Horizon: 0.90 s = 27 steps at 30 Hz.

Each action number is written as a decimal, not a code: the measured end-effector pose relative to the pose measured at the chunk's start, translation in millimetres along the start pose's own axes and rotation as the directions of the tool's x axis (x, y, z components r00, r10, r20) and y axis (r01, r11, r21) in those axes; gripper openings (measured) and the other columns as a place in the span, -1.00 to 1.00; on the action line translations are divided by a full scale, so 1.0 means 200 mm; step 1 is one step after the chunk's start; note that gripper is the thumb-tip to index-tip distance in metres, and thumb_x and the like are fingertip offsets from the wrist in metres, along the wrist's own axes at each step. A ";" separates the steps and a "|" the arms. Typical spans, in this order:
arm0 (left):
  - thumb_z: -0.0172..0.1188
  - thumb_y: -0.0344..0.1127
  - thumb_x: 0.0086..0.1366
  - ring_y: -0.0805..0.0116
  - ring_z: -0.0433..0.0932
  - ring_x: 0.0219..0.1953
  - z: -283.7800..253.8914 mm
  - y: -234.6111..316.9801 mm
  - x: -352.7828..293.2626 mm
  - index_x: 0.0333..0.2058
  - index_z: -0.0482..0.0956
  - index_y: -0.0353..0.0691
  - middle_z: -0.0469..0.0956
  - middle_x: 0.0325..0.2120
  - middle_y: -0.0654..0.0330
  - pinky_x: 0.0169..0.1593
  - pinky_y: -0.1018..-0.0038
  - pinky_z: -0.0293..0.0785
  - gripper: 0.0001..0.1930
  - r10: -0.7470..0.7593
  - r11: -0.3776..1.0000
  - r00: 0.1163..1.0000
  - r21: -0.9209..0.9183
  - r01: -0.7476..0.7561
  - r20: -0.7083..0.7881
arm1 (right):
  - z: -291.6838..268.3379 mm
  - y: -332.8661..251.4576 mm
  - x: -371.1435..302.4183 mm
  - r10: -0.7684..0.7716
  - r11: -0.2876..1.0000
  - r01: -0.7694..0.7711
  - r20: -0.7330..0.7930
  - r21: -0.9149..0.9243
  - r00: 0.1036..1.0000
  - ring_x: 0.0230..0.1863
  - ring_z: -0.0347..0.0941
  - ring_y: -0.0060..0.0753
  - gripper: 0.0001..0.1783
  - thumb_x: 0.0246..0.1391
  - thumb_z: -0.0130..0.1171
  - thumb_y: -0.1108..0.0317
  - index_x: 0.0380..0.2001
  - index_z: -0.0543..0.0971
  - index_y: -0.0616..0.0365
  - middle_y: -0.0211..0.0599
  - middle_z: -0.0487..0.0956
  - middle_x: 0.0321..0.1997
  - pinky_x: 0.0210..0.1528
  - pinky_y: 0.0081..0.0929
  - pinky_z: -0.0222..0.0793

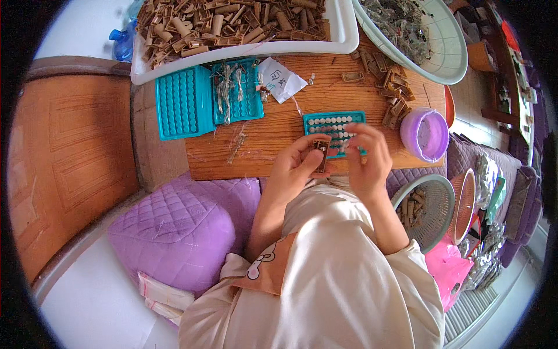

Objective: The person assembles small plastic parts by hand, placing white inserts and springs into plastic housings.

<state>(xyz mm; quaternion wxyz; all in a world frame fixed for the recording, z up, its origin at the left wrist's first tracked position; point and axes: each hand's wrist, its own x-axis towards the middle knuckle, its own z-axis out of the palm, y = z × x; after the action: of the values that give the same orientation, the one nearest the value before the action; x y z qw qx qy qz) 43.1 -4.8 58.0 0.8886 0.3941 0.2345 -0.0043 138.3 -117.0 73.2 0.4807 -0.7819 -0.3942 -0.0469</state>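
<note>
My left hand (293,170) is closed around a small brown plastic casing (319,161), its thumb resting along one side. Something small and metallic shows inside the casing, too small to make out. Just to the right, my right hand (372,160) is raised by the edge of a small teal tray (306,124), fingers bent and apart, with nothing visible between them. Rows of small white round pieces (328,121) stand in that tray. My hands partly hide the tray's near side.
A white bin (351,43) of brown casings stands at the back. Two teal trays (185,104) lie left, one under wires (224,93). Loose casings (395,87), a purple tub (411,135) and a pale green basket (459,52) are right. A grey basket (444,215) sits by my right arm.
</note>
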 end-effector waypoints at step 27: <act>-0.11 -0.33 0.17 0.55 0.46 -0.48 -0.07 -0.04 0.04 -0.24 0.37 -0.23 0.46 -0.40 0.18 -0.43 0.69 0.39 -0.80 0.005 0.993 1.000 0.121 -0.006 0.006 | 0.00 0.40 -0.11 0.334 0.853 -0.196 0.219 -0.483 0.917 -0.35 0.32 -0.13 -0.88 -0.13 0.01 0.45 -0.42 0.43 0.19 -0.18 0.35 -0.44 -0.37 -0.31 0.27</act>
<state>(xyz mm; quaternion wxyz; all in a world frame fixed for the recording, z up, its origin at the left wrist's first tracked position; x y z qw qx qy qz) 43.9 0.7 40.8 0.8638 0.4479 0.2300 -0.0173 176.0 -147.9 5.2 0.2234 -0.9171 -0.3267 0.0474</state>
